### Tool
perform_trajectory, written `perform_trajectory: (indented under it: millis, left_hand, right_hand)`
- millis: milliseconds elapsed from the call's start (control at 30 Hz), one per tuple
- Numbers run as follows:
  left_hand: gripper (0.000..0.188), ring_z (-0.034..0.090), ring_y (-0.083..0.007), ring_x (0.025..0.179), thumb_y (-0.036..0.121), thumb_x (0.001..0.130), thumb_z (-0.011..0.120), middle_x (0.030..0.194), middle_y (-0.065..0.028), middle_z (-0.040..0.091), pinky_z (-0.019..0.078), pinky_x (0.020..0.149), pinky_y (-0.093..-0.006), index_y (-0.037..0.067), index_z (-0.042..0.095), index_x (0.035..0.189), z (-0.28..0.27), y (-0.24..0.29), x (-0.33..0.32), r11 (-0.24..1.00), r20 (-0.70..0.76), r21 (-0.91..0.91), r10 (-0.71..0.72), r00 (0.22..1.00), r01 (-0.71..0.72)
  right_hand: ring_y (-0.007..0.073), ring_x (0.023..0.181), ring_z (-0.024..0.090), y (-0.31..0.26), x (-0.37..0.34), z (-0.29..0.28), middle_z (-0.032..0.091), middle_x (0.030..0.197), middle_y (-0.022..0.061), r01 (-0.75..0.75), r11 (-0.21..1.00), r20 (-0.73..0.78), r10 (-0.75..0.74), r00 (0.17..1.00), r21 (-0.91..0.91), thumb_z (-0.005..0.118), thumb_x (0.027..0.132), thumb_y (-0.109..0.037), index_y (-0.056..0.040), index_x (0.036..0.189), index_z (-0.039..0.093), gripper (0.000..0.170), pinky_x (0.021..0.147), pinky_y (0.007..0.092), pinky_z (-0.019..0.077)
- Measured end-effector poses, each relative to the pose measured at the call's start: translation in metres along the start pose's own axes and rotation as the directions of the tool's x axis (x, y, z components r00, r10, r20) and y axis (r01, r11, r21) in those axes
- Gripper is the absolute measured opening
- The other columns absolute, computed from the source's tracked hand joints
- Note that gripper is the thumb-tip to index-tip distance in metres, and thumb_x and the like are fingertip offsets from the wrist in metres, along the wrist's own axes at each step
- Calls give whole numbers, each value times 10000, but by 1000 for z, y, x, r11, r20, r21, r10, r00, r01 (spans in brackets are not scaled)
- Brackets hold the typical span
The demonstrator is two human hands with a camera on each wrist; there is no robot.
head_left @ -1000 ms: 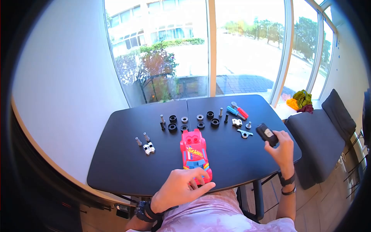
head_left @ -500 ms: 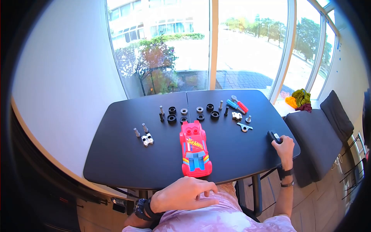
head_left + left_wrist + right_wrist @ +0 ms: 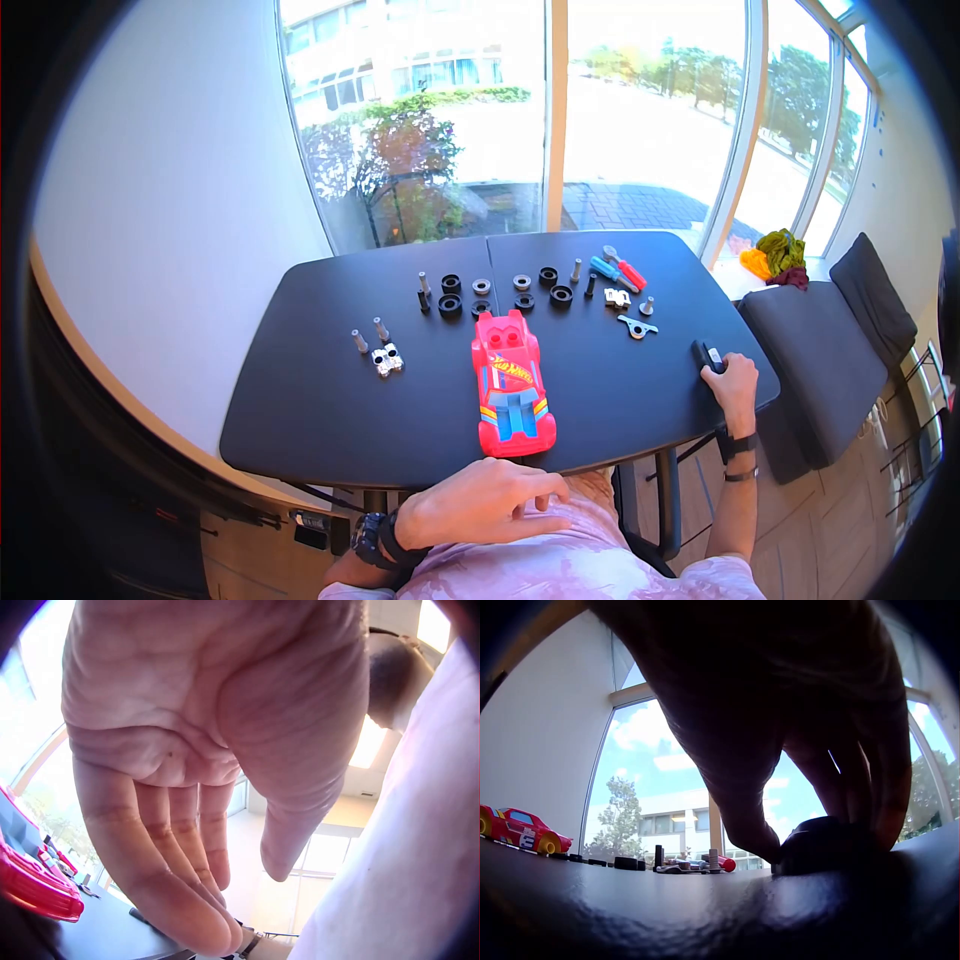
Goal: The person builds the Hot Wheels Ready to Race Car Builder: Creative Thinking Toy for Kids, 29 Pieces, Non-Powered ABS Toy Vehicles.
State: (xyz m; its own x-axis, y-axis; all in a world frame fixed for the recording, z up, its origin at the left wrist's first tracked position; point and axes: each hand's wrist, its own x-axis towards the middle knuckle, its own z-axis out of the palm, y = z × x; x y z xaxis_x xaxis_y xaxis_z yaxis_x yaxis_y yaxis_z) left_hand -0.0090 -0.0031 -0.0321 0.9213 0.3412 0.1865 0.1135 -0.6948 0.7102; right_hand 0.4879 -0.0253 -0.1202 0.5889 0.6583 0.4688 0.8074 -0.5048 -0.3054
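Note:
At the table's right edge, my right hand (image 3: 738, 385) grips a black, rounded block-like piece (image 3: 709, 358) with a small pale patch on top. The right wrist view has thumb and fingers around this dark piece (image 3: 817, 844), low on the tabletop. My left hand (image 3: 485, 500) hovers over the lap, just off the front edge, its fingers loosely bent and nothing in the palm (image 3: 172, 697). Nearest to it lies a red toy car (image 3: 513, 370) with a yellow logo and blue windows.
Behind the car stand several black wheels (image 3: 450, 306) and grey rings (image 3: 481, 286). A silver engine-like part (image 3: 387, 359) and grey pegs (image 3: 360, 341) lie left. Toward the back right are red and blue screwdrivers (image 3: 630, 274) and a grey bracket (image 3: 637, 327). A dark chair (image 3: 815, 370) stands beside the table (image 3: 620, 400).
My right hand has moved the black piece slightly right and lowered it to the table's right side. My left hand has drawn back from over the car toward the lap.

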Motion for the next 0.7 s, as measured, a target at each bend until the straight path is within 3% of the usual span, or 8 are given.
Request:
perform_trajectory:
  millis: [600, 700]
  left_hand:
    - [346, 772, -192, 692, 404, 1033, 857, 907, -44, 787, 624, 639, -318, 89, 790, 1160, 6, -4, 2, 1000, -21, 6, 13, 1000, -13]
    - [352, 769, -189, 690, 410, 1032, 856, 905, -44, 787, 625, 640, -317, 90, 795, 1166, 5, -6, 2, 1000, -21, 0, 6, 1000, -6]
  right_hand:
    - [462, 838, 770, 12, -1, 10, 765, 850, 280, 105, 994, -21, -105, 994, -28, 883, 807, -366, 65, 893, 793, 449, 792, 522, 620]
    - [464, 892, 770, 7, -1, 7, 775, 911, 280, 53, 998, 28, -53, 998, -17, 899, 800, -331, 68, 896, 783, 427, 858, 532, 621]
